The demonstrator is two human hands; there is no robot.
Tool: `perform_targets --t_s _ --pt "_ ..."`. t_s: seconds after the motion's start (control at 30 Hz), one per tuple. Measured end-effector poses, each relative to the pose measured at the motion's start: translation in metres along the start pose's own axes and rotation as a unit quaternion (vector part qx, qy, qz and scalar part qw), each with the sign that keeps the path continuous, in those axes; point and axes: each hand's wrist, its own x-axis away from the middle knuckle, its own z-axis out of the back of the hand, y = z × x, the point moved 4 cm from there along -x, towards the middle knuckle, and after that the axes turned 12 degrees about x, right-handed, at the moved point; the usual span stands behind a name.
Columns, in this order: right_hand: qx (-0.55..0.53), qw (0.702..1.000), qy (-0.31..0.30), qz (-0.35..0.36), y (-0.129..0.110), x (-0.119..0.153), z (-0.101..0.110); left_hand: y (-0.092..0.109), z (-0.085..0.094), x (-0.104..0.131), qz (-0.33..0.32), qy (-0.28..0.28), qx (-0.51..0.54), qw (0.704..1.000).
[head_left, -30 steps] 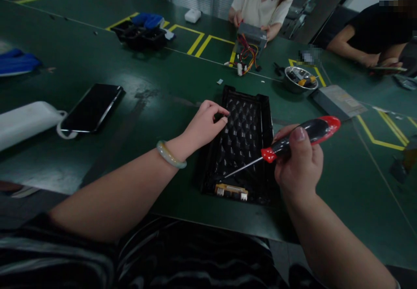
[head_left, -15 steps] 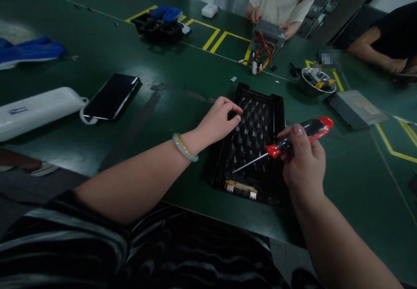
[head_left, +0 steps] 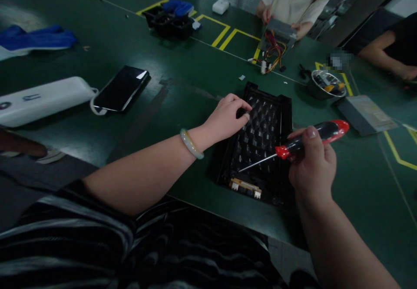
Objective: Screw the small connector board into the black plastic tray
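Observation:
A long black plastic panel (head_left: 262, 132) with a bumpy, ridged inner face lies on the green table. A small tan circuit board with white connectors (head_left: 246, 186) sits at its near end. My right hand (head_left: 314, 167) is wrapped round the red-and-black handle of a screwdriver (head_left: 321, 136). The screwdriver's thin shaft slants down left, its tip close to the panel's near-left corner. My left hand (head_left: 230, 119), wearing a bangle at the wrist, rests over the panel's left edge. Its thumb and index fingertips almost meet; anything between them is too small to make out.
To the left lie a white power bank-like case (head_left: 48, 100), a black phone (head_left: 122, 89) and a blue glove (head_left: 35, 39). A black parts tray (head_left: 169, 24) stands farther back. On the right are a metal bowl (head_left: 325, 84) and a grey plate (head_left: 366, 115). Across, a person holds a wired metal box (head_left: 282, 30).
My view has turned slightly left, so everything sits a little farther right in the picture. Both hands and the screwdriver hold nearly the same place over the panel.

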Motion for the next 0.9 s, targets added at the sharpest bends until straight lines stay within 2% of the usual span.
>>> perform_targets --t_s 0.07,0.13,0.3,0.43,0.7,0.9 --pt "0.008 1.0 -0.002 0.0 -0.001 0.0 0.0 0.007 0.003 -0.001 -0.016 -0.007 0.005 1.0" --pt "0.008 1.0 0.004 0.01 -0.003 0.001 0.0 0.017 0.006 -0.002 -0.028 -0.051 0.031 0.998" --pt "0.009 1.0 0.003 0.02 -0.006 0.003 0.0 0.042 0.009 0.005 -0.042 -0.254 0.105 0.961" --pt "0.006 1.0 -0.006 0.023 -0.004 0.002 0.001 0.049 0.01 0.013 -0.087 -0.36 0.076 0.926" --pt "-0.025 0.998 -0.02 0.052 -0.004 0.003 0.003 0.054 0.007 0.024 -0.101 -0.489 0.0 0.866" --pt "-0.043 0.995 -0.027 0.083 -0.008 0.004 0.002 0.061 0.004 0.031 -0.1 -0.51 -0.03 0.854"
